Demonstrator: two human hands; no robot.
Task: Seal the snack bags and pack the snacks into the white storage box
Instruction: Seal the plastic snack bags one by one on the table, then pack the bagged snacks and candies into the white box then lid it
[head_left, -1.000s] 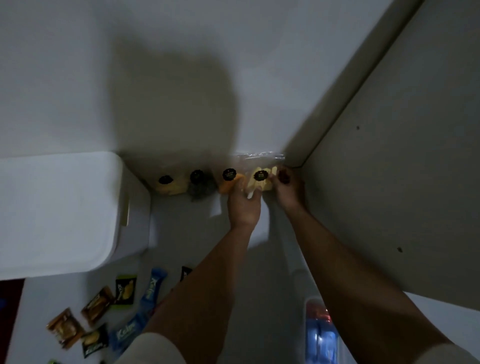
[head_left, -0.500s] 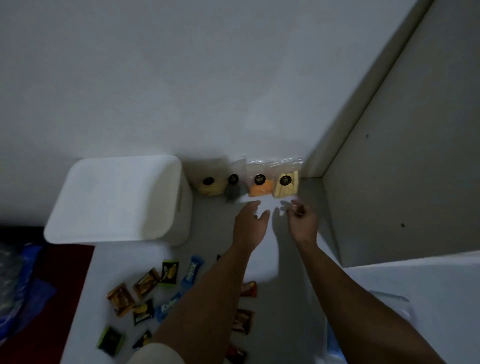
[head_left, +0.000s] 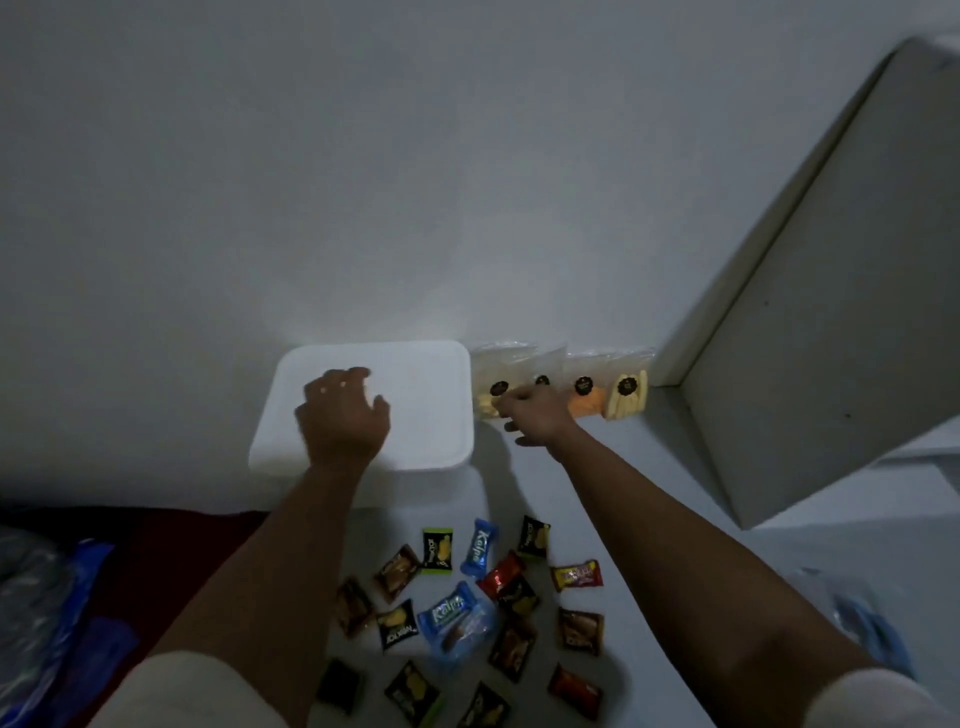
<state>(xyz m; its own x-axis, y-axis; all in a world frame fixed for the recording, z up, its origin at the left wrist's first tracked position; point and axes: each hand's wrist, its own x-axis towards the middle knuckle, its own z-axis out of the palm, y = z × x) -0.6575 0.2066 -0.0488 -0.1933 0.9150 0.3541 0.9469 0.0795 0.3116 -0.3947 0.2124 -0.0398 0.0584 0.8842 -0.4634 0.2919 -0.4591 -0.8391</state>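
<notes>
1. Risk: lid of white storage box (head_left: 415, 415) possibly still on; left hand (head_left: 343, 421) resting on top, fingers slightly spread and lightly curled, gripping nothing visible. Packing blocked until lid lifted; one-handed lift could drag the box sideways into the bags.
2. Risk: row of four clear snack bags (head_left: 563, 387) leaning upright against the wall (head_left: 363, 182), just right of the box. Right hand (head_left: 535, 415) at the leftmost bags, fingers bunched; whether pinching a bag or only touching, cannot tell. Pulling one bag could tip its neighbours; an unsealed top could spill contents.
3. Risk: dim light, glossy film; seal strips hard to check by eye.
4. Look of bags: transparent, each with a round black sticker; pale yellow pieces at left, orange pieces next to last, pale sticks at far right. Seal state unreadable.
5. Loose wrapped snacks (head_left: 467, 608) scattered on the white surface (head_left: 649, 467) near the person, well apart from the bags, none yet boxed.
</notes>
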